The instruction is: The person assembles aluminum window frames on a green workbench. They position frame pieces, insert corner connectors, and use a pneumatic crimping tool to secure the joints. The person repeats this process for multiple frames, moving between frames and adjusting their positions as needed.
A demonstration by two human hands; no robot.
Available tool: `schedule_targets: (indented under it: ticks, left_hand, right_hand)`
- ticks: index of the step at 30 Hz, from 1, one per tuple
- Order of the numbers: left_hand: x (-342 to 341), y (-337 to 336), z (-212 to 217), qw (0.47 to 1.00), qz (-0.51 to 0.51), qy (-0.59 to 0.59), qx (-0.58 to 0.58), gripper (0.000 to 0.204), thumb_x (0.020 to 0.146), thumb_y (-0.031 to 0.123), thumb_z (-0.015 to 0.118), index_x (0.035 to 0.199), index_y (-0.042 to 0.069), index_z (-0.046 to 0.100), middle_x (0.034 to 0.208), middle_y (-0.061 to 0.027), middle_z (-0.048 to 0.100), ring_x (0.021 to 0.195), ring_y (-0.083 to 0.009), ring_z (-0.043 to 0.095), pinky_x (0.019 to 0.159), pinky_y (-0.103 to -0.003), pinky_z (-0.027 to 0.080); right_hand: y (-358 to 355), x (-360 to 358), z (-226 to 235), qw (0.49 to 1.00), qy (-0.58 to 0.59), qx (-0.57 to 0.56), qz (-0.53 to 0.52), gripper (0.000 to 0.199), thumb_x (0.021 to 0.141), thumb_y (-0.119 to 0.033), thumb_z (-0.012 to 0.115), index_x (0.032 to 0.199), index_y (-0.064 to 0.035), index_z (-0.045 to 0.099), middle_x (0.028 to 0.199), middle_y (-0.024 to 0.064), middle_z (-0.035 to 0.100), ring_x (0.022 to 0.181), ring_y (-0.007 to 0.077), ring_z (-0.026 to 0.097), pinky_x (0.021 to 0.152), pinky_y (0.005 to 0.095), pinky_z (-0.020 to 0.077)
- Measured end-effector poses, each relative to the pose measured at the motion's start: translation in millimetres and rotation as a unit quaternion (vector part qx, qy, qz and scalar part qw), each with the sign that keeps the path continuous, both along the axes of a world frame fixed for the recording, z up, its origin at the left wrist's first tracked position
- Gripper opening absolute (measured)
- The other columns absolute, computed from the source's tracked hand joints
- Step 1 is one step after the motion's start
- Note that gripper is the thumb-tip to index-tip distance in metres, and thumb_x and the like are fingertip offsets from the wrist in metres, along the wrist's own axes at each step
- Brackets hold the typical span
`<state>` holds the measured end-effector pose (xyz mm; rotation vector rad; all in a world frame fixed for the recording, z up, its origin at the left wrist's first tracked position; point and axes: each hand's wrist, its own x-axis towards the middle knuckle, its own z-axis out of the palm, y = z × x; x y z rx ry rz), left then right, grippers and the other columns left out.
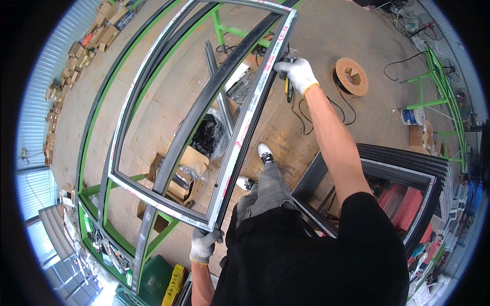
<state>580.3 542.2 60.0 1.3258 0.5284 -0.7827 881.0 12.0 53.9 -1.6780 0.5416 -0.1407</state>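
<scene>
A rectangular window frame (247, 115), dark with white printed protective film, lies tilted across a green stand with black padded rails (200, 106). My left hand (203, 246), in a white knitted glove, is closed round the frame's near corner. Further up the same long side, my right hand (298, 74), also gloved, grips the outer edge with its fingertips. Just below the right hand shows a yellow-and-black handled tool (289, 91); whether that hand holds it or it lies beyond, I cannot tell. The undersides of both grips are hidden.
A cable spool (351, 76) and loose black cable lie on the floor to the right. Stacked dark frames (403, 162) stand beside my right side. Under the stand are an open cardboard box (193, 162) and metal profiles (219, 92). A green bin (155, 280) is at lower left.
</scene>
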Motion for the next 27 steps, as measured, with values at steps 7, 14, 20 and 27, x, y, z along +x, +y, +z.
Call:
schedule_targets:
  ticks: [7,14,20,27]
  left_hand:
    - [3,1,-3,1.0,-0.008,-0.013,0.0,0.024,0.081,0.0,0.076,0.104,-0.008,0.071,0.082,-0.0152,0.075,0.063,-0.0232,0.07,0.059,-0.034,0.057]
    - [7,24,2,0.998,-0.049,-0.04,-0.011,0.035,0.09,0.012,0.073,0.117,-0.01,0.067,0.097,-0.0215,0.076,0.078,-0.0294,0.075,0.072,-0.041,0.062]
    - [-3,17,10,0.996,0.057,-0.02,-0.061,0.045,0.105,0.026,0.062,0.127,-0.013,0.066,0.107,-0.0251,0.077,0.085,-0.0322,0.077,0.08,-0.043,0.063]
    - [-10,12,0,0.996,0.045,-0.07,0.016,0.039,0.103,0.023,0.063,0.124,-0.01,0.068,0.104,-0.0204,0.077,0.083,-0.0299,0.076,0.077,-0.041,0.064]
  right_hand:
    - [56,-50,3,0.997,0.045,0.056,0.039,0.031,0.088,-0.012,0.083,0.112,0.007,0.077,0.09,0.0129,0.077,0.072,0.0211,0.071,0.07,0.0367,0.061]
    - [104,-103,1,0.991,0.092,0.025,0.096,0.03,0.091,-0.025,0.081,0.103,0.0024,0.081,0.087,0.0083,0.075,0.077,0.0187,0.067,0.077,0.0378,0.0537]
    - [97,-80,-13,0.98,0.069,0.179,0.044,0.016,0.089,-0.01,0.082,0.098,0.0024,0.074,0.08,0.0082,0.069,0.067,0.0194,0.065,0.065,0.0346,0.055]
    - [98,-88,-2,0.988,0.077,0.095,0.092,0.018,0.094,-0.015,0.076,0.106,-0.0022,0.076,0.088,0.0063,0.072,0.076,0.0185,0.067,0.074,0.0343,0.0567]
